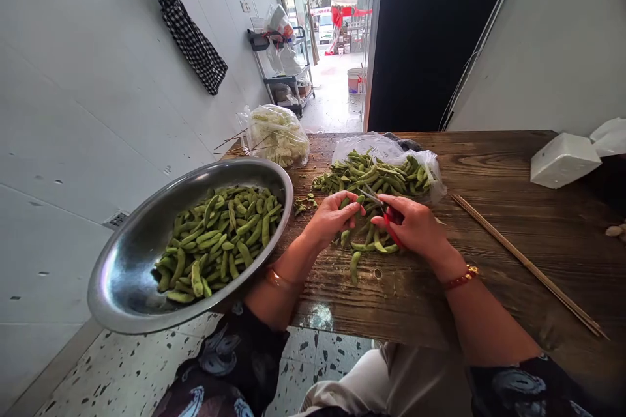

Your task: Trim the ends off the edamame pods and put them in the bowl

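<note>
My left hand [335, 214] pinches a green soybean pod [360, 199] between thumb and fingers. In my right hand [415, 225] is a pair of red-handled scissors [392, 229], its blades pointing left beside that pod. Whether the blades touch the pod I cannot tell. Beneath and behind both hands lies a heap of soybean pods [376, 172], partly in a clear plastic bag [374, 142]. Several loose pods [376, 246] rest on the wood just below my fingers. To the left, a large steel basin [122, 287] holds many pods [220, 241].
A bag of pale cauliflower [278, 133] sits at the table's back left. Thin wooden sticks [528, 264] lie diagonally on the right of the wooden table [489, 169]. A white tissue box [565, 159] stands far right. Beyond the table, a cart [286, 78] stands near the doorway.
</note>
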Demonstrator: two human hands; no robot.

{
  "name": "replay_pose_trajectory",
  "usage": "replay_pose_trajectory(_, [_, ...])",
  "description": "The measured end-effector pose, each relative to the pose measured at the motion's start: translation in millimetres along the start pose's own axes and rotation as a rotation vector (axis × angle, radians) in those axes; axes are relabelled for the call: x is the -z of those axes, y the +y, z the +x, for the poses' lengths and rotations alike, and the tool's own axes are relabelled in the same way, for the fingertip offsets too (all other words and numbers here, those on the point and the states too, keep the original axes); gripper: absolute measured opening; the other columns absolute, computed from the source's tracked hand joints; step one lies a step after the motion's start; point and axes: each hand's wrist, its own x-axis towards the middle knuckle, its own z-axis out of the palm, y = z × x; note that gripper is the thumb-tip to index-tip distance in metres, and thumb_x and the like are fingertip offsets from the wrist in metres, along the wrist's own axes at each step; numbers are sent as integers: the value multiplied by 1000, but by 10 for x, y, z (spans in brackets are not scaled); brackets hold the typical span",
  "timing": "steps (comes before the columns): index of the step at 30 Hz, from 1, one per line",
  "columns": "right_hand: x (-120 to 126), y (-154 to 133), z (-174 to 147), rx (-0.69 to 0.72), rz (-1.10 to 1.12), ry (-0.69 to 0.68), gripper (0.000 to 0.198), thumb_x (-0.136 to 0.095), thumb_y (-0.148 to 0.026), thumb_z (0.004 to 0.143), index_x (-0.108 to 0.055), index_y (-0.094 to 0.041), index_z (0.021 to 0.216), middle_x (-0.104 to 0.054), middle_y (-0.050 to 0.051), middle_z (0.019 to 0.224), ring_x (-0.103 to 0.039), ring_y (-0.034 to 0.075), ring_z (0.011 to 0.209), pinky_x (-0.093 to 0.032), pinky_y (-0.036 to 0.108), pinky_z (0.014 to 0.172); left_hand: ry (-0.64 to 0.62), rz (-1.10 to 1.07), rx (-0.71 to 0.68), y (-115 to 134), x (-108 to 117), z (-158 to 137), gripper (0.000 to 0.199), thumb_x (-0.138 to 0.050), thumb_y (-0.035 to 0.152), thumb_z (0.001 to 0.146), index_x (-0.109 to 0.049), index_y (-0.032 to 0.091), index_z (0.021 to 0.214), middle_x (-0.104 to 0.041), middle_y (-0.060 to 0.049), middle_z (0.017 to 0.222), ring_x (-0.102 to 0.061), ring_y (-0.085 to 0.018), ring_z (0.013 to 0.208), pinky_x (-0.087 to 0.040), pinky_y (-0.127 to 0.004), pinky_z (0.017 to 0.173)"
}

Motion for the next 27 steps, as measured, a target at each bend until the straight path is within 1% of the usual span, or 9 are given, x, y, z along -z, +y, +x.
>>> replay_pose_trajectory(3, [0,-30,2,14,-7,-51,49,-63,-53,81,-63,-21,117,-65,3,76,-59,17,64,-50,29,65,5,10,-26,-5,-37,-7,34,-70,42,73,-57,13,85,-62,-1,73,-43,-2,44,-23,-15,38])
replay_pose_trajectory(6, [-15,-35,3,27,9,-71,49,-64,-52,80,-63,-21,117,-65,3,78,-60,17,66,-50,30,66,4,46,-30,-15,-76,-21,34,-70,43,73,-61,12,83,-62,0,68,-43,-2,44,-24,-15,39])
replay_pose_trajectory(12, [-25,-33,5,42,33,-82,50,-68,-48,78,-61,-20,118,-65,4,84,-61,19,72,-51,32,70,-21,57,-66,-75,-115,-17,34,-70,41,74,-65,11,91,-59,1,63,-45,-3,44,-32,-16,43])
replay_pose_trajectory(17, [-27,-27,5,41,24,-69,50,-69,-46,77,-60,-21,119,-64,4,83,-61,18,72,-51,31,69,37,-3,-68,-65,-118,-17,36,-71,43,72,-64,12,89,-62,0,66,-44,-3,43,-31,-17,42])
replay_pose_trajectory(22, [-57,-7,-5,48,35,-80,50,-70,-47,77,-60,-22,119,-67,5,89,-62,20,76,-51,33,70,2,-30,-40,-64,-135,-32,34,-73,41,72,-65,13,88,-62,0,66,-45,-3,44,-29,-16,42])
replay_pose_trajectory(27, [-90,3,-12,43,116,-79,50,-68,-47,78,-59,-21,120,-67,7,95,-63,21,81,-52,34,74,-35,-44,-34,-95,-146,-33,35,-71,43,73,-64,13,89,-59,2,66,-45,-2,45,-29,-16,43])
